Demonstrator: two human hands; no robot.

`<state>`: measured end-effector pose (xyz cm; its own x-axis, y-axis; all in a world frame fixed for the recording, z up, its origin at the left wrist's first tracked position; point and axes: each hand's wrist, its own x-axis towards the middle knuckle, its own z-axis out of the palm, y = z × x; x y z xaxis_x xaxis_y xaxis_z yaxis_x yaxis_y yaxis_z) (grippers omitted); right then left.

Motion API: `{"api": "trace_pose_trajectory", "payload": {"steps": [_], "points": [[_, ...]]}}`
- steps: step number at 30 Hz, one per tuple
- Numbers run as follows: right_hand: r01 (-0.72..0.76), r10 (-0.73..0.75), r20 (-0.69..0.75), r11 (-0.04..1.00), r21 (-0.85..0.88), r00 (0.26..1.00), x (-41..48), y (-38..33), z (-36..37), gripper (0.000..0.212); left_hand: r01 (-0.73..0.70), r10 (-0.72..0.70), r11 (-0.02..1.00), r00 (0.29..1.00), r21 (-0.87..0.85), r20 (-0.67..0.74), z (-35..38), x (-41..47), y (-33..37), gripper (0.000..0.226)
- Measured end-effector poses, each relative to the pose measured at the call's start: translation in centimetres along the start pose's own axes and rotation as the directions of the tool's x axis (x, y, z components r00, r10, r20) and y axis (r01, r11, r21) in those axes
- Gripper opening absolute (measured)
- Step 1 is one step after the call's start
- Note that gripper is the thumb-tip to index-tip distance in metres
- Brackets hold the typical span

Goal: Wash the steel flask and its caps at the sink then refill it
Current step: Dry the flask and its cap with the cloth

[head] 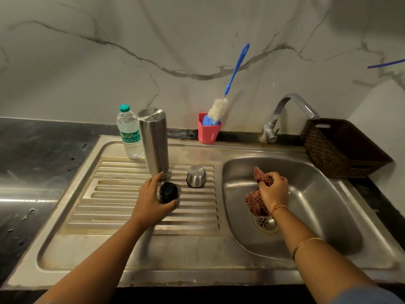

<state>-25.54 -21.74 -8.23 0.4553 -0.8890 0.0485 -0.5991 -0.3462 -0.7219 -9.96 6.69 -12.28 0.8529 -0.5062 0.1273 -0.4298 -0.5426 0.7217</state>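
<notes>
Left hand [151, 200] seems to clasp the black cap [168, 191], right hand [274, 190] bunches a checked cloth [254, 201]: likely the wiping step; next, bring cap to cloth.

In front of me: pink plastic cup [208, 133] against grey-veined marble wall [87, 73]; dark woven rectangular basket [317, 148] far right on black stone counter [43, 150]

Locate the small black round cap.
Head view, centre-left: the black cap sits on the ridged steel drainboard, held by the left hand, near the tall steel flask, left of the upturned steel cup.
</notes>
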Motion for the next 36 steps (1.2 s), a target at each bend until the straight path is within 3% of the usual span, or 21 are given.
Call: {"api": "trace_pose_trajectory", "payload": {"steps": [3, 8, 13, 15, 17, 22, 26, 29, 32, 34, 36], "points": [[0.011, -0.011, 0.005, 1.0, -0.007, 1.0, 0.1, 0.1, 0.1, 0.024, -0.087, 0.088, 0.996, 0.989, 0.015, -0.118, 0.2, -0.7, 0.9, 0.087], [0.002, -0.002, 0.034, 1.0, 0.012, 0.999, 0.1, 0.6, 0.2, 0.023, -0.234, 0.251, 0.967, 0.937, 0.096, -0.244, 2.6, -1.7, 3.3, 0.061], [0.005, -0.006, 0.063, 1.0, 0.014, 0.998, -0.3, 1.7, -0.3, 0.017, -0.337, 0.327, 0.936, 0.939, 0.097, 0.108, 6.3, -2.3, 6.7, 0.045], [0.003, -0.005, 0.077, 1.0, 0.027, 0.997, -0.4, 2.3, -0.8, 0.014, -0.357, 0.335, 0.923, 0.929, 0.142, 0.161, 7.6, -1.5, 7.5, 0.045], [0.01, -0.013, 0.077, 0.999, 0.039, 0.997, -0.3, 2.7, -1.2, 0.014, -0.318, 0.289, 0.93, 0.943, 0.183, 0.167, 8.4, -0.3, 8.3, 0.047], [0.049, -0.052, 0.089, 0.998, 0.037, 0.995, 0.7, 3.0, -2.6, 0.02, -0.061, 0.014, 0.945, 0.989, 0.32, 0.147, 9.7, 3.5, 9.9, 0.057], [0.04, -0.052, 0.137, 0.995, 0.087, 0.989, 2.5, 3.5, -3.4, 0.015, 0.202, -0.283, 0.885, 0.948, 0.419, 0.142, 10.0, 5.8, 11.3, 0.065], [0.005, -0.039, 0.207, 0.987, 0.162, 0.977, 3.9, 3.6, -3.9, 0.006, 0.279, -0.355, 0.847, 0.931, 0.453, 0.09, 10.0, 6.6, 11.7, 0.051], [-0.038, -0.018, 0.257, 0.976, 0.214, 0.966, 5.2, 3.8, -4.5, 0.001, 0.348, -0.372, 0.886, 0.928, 0.305, 0.022, 10.3, 6.8, 13.0, 0.048], [-0.021, -0.026, 0.246, 0.982, 0.189, 0.969, 5.9, 3.9, -4.8, 0.002, 0.41, -0.41, 0.912, 0.908, 0.014, 0.083, 10.7, 7.1, 14.4, 0.064], [-0.025, -0.023, 0.244, 0.982, 0.189, 0.969, 6.6, 3.9, -5.1, 0.005, 0.505, -0.453, 0.797, 0.862, -0.33, 0.225, 11.1, 7.4, 16.1, 0.058]]}}
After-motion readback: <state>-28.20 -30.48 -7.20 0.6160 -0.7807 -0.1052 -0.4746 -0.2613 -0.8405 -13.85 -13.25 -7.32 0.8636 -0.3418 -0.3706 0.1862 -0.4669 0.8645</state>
